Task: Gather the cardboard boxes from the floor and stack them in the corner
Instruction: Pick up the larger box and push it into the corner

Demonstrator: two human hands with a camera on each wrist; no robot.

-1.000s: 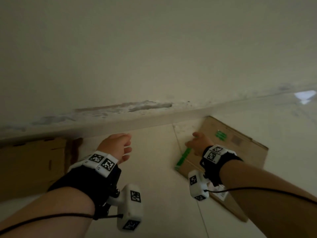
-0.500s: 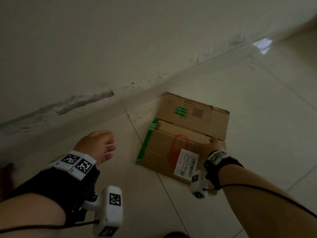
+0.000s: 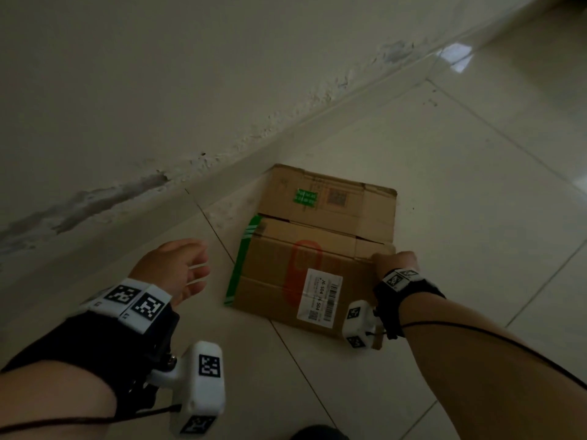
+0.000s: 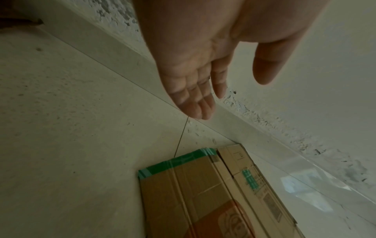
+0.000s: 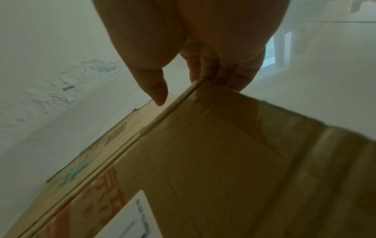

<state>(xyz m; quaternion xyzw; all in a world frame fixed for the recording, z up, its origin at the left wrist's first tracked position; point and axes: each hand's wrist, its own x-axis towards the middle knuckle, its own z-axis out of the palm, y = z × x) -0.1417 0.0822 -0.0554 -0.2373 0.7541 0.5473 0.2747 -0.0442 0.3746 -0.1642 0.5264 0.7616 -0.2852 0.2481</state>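
Head view floor [image 3: 444,217]: pale tiles, wall running along 11 o'clock
box [image 3: 317,249]: flattened cardboard lying at 12, near the skirting; looks light, floppy at the creases, so grab opposite edges
right hand [image 3: 395,262]: fingers curled under the box's 3 o'clock edge, thumb lifted off
left hand [image 3: 173,268]: at 9, loosely spread, holding nothing

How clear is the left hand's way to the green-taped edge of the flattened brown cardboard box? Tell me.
Probably clear, yes. The left hand hovers open above bare floor tile, beside the green-taped edge of the flattened brown cardboard box. Nothing lies between them. The right hand grips the opposite edge.
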